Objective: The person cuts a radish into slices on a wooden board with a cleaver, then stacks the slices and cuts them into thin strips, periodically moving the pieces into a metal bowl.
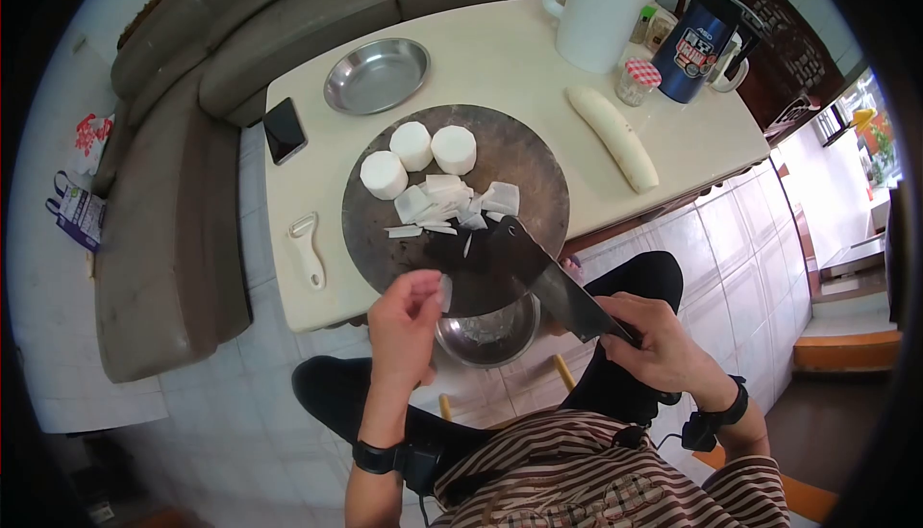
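Observation:
A dark round chopping board [524,158] carries three thick white radish chunks [454,150] and, just below them, a pile of thin white slices [444,199] with a few strips. My right hand [652,343] is closed on the handle of a dark cleaver [567,295], whose blade reaches up and left over the board's right edge. At the board's lower edge, my left hand [406,321] pinches a thin, translucent white slice [445,293] between thumb and fingers. Beneath the board's near edge, a metal bowl [490,338] shows some pale pieces inside.
On the cream table [519,33] are a steel plate [377,76], a phone [285,131], a peeler [307,251] and a long whole radish [613,138]. A white pitcher [599,13], a red-lidded jar [637,81] and a blue flask [700,42] stand at the back right.

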{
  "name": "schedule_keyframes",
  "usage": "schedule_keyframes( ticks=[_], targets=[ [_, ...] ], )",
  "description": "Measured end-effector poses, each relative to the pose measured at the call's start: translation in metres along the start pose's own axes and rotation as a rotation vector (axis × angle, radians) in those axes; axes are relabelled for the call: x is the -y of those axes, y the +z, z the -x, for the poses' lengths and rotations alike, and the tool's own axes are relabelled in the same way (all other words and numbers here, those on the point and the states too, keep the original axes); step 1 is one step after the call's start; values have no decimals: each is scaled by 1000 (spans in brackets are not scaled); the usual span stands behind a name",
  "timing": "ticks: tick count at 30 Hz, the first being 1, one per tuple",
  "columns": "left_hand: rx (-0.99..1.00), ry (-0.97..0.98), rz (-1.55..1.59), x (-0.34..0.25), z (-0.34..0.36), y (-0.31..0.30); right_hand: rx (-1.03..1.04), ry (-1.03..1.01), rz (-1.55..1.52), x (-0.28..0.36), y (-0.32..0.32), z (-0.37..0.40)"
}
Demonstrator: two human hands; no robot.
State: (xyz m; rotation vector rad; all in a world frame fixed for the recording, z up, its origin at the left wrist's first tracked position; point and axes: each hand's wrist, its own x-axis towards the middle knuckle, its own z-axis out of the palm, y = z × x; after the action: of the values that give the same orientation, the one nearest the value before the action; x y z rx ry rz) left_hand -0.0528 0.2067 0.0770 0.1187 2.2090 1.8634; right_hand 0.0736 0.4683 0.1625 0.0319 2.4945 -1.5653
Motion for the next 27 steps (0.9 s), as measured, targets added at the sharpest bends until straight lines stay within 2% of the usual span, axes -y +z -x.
schedule_keyframes(
  ticks=[2, 4, 6, 10, 15, 19, 21, 22, 24, 25, 27],
  targets=[
    [-10, -27, 86, -1, 1, 2, -18, -137, 59, -13, 3, 1],
    [-21, -53, 174, 2, 2, 4, -23, -132, 76, -15, 6, 1],
    [-35, 27, 19, 9, 1, 6, -29, -128, 94, -14, 8, 0],
    [-43, 46, -117, 3, 1, 6, -22, -109, 236, -15, 7, -1],
    [-157, -75, 177, 5, 0, 13, 31, -73, 409, -18, 3, -6],
    [-181, -123, 115, 13, 4, 13, 43, -149, 561, -17, 1, -10],
    [-175, 31, -228, 18, 9, 8, 44, -189, 604, -14, 0, -11],
    [-175, 27, -230, 15, 14, 7, 39, -219, 618, -11, 0, -12],
    [-212, 203, -494, 2, 24, 5, 35, -248, 630, -8, 1, -14],
    [-209, 199, -497, 6, 25, 4, 40, -277, 613, -7, 3, -15],
    [-174, 633, -750, 16, 27, 2, 50, -302, 594, -2, 8, -18]
  ],
)
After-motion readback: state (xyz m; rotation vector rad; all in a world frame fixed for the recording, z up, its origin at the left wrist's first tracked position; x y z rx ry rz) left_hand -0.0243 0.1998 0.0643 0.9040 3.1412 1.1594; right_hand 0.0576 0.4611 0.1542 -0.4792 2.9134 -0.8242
